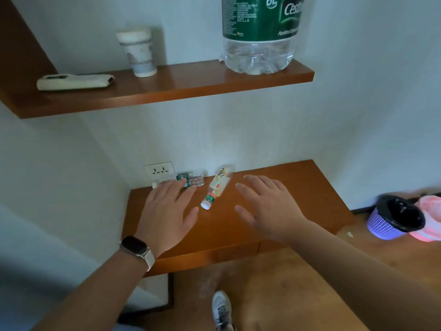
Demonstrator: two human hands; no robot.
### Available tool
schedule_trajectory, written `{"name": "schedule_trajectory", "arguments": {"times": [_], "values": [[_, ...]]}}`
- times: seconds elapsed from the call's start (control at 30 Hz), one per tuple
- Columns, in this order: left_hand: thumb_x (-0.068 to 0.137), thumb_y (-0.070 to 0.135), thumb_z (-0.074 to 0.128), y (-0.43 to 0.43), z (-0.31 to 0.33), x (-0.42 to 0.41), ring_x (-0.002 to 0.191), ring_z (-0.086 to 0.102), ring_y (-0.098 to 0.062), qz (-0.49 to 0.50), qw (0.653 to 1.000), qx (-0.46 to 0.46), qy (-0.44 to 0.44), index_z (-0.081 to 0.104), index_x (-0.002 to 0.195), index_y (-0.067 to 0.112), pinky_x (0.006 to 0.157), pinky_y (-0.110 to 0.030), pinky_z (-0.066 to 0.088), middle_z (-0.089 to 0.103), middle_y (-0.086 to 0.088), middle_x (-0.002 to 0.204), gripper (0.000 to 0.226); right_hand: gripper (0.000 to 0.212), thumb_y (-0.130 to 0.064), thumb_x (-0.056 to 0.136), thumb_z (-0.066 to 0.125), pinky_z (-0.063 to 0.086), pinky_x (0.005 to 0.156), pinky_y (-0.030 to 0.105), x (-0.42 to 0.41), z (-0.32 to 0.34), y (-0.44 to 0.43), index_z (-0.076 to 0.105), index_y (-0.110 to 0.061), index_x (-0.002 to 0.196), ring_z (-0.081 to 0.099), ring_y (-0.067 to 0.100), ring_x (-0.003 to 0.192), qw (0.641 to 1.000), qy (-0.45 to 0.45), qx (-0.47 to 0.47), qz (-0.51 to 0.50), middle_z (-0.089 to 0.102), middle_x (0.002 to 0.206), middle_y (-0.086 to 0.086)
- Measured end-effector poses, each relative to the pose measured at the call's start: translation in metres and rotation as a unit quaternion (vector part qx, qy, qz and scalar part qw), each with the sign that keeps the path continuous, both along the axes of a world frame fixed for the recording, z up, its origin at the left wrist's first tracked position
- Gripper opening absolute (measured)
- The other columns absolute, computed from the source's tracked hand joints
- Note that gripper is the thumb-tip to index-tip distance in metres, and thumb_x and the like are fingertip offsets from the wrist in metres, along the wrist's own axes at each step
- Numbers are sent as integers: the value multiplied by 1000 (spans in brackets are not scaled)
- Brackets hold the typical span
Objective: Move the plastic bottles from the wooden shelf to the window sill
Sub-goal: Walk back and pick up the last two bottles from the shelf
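Note:
Two small plastic bottles lie on their sides on the lower wooden shelf [286,187]. The clear one with a green label [194,179] rests against the wall, partly hidden by my left hand [167,211], whose spread fingers hover over its cap end. A yellowish bottle with a white cap [218,186] lies between both hands. My right hand [267,206] hovers open just right of it, holding nothing. A large 6L water bottle with a green label [259,32] stands on the upper wooden shelf [191,87].
A paper cup [139,51] and a white remote [75,81] sit on the upper shelf. A wall socket [159,169] is behind the small bottles. A purple bin with a black liner [393,218] and a pink item [430,218] stand on the floor at right. My shoe [222,309] is below.

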State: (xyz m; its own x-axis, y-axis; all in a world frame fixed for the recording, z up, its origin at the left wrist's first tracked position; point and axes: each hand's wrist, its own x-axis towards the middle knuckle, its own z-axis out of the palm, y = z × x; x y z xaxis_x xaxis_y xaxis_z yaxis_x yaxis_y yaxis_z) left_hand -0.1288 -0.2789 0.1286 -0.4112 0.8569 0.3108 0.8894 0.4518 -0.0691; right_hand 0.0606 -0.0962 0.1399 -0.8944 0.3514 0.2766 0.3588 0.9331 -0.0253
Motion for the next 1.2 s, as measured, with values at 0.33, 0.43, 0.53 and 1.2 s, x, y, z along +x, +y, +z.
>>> {"name": "schedule_trajectory", "arguments": {"times": [0.33,0.43,0.53,1.2], "values": [[86,42,70,54,-56,-78,123,60,-35,19,999,10,-38,63,126,18,99,-54,46,64,-13,130,48,49,-54,93,48,44,102,45,-67,-30,64,53,-27,134,56,28,125,997,-83,1,5,58,137,3],[84,40,71,69,-63,-99,119,62,-35,3,999,24,-43,65,123,16,98,-55,47,65,-13,126,46,51,-53,91,50,47,98,45,-95,-35,79,55,-26,133,59,28,121,995,-103,8,2,60,135,5],[87,43,64,78,-73,-117,120,61,-33,3,998,24,-54,65,125,18,100,-53,46,64,-12,128,45,50,-52,89,55,49,95,43,-120,-42,88,59,-23,129,61,27,117,994,-111,10,17,61,132,4],[96,42,53,139,-169,-203,137,42,-26,213,932,-69,-285,49,140,17,106,-45,45,51,-6,143,50,60,-49,97,43,27,115,42,-222,-145,174,34,-23,150,29,25,144,955,-248,-127,105,34,157,4]]}}
